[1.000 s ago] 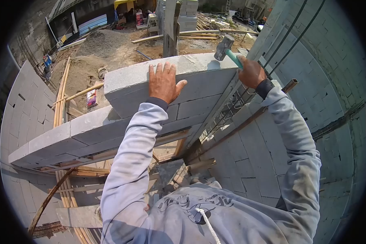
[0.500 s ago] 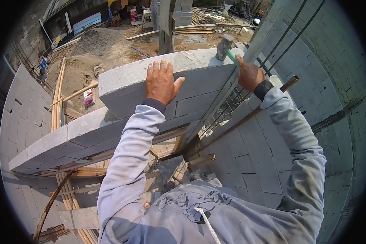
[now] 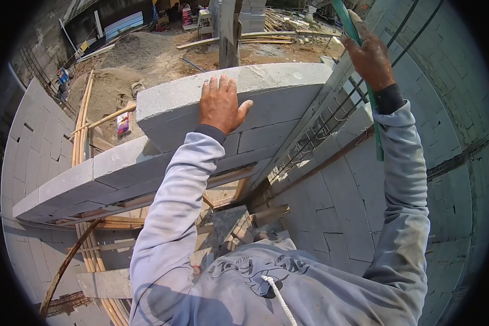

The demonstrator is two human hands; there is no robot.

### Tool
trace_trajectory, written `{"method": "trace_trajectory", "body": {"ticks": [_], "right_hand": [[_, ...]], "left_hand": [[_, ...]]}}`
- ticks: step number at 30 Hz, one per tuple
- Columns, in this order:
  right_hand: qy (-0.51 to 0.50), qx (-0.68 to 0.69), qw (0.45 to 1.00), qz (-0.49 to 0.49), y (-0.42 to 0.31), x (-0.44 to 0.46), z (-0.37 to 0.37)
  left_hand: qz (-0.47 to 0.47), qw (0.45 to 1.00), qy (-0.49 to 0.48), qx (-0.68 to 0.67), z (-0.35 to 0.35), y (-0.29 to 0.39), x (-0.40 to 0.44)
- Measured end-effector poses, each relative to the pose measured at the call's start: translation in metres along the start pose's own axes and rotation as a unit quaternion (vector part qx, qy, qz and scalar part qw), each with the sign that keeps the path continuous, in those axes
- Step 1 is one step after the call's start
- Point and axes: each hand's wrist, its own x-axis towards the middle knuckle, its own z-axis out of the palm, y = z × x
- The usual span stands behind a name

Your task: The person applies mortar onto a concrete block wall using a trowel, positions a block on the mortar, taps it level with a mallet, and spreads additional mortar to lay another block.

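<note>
My left hand (image 3: 220, 104) lies with spread fingers over the near top edge of a pale grey block (image 3: 277, 77), the thumb apart and nothing in its grasp. Raised at the upper right, my right hand (image 3: 370, 57) is closed round the green handle of a hammer (image 3: 379, 136). The handle runs up past the fingers and down behind the wrist. Only a small part of the hammer head shows at the top edge of the view. Below the upper block, more grey blocks (image 3: 119, 162) form a wall course that curves off to the left.
A vertical post (image 3: 339, 70) and steel reinforcement (image 3: 323, 127) stand at the block's right end. Bamboo poles (image 3: 83, 122) lean at the left. Block walls (image 3: 337, 212) rise on the right. Beyond are a gravel heap (image 3: 138, 51) and a wooden post (image 3: 229, 43).
My right hand has lifted the hammer from the block's right end up toward the top of the view. My left hand stays on the block while the view has shifted slightly.
</note>
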Motion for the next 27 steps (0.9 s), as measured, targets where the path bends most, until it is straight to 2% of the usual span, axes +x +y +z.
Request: {"method": "trace_trajectory", "body": {"ticks": [3,4,6,9,15,18,21,24,27], "right_hand": [[0.049,0.023,0.999,0.0,0.001,-0.017,0.021],[-0.031,-0.068,0.997,0.031,0.004,-0.032,0.032],[-0.242,-0.112,0.96,0.078,-0.003,-0.066,0.049],[-0.313,-0.097,0.943,0.054,0.007,-0.084,0.067],[-0.268,-0.011,0.963,0.034,0.015,-0.078,0.068],[-0.259,-0.016,0.964,0.053,0.004,-0.059,0.045],[-0.101,0.043,0.994,0.015,-0.01,-0.035,0.017],[0.019,0.096,0.995,0.02,-0.014,-0.014,0.005],[0.078,0.04,0.994,-0.066,0.006,-0.021,0.028]], "left_hand": [[0.005,1.0,0.001,0.004,0.002,-0.001,0.0],[0.005,1.0,0.003,0.006,0.002,-0.002,0.0],[0.008,1.0,0.005,0.007,0.004,-0.001,0.0],[0.0,1.0,-0.007,0.011,0.001,0.001,0.001],[0.012,1.0,0.013,0.011,0.006,-0.001,-0.002],[0.01,1.0,0.02,0.004,0.006,-0.001,-0.002],[0.011,1.0,0.017,0.008,0.006,-0.001,-0.002],[0.005,1.0,0.019,0.003,0.007,0.0,-0.002],[0.006,1.0,0.005,0.002,0.002,0.0,-0.002]]}}
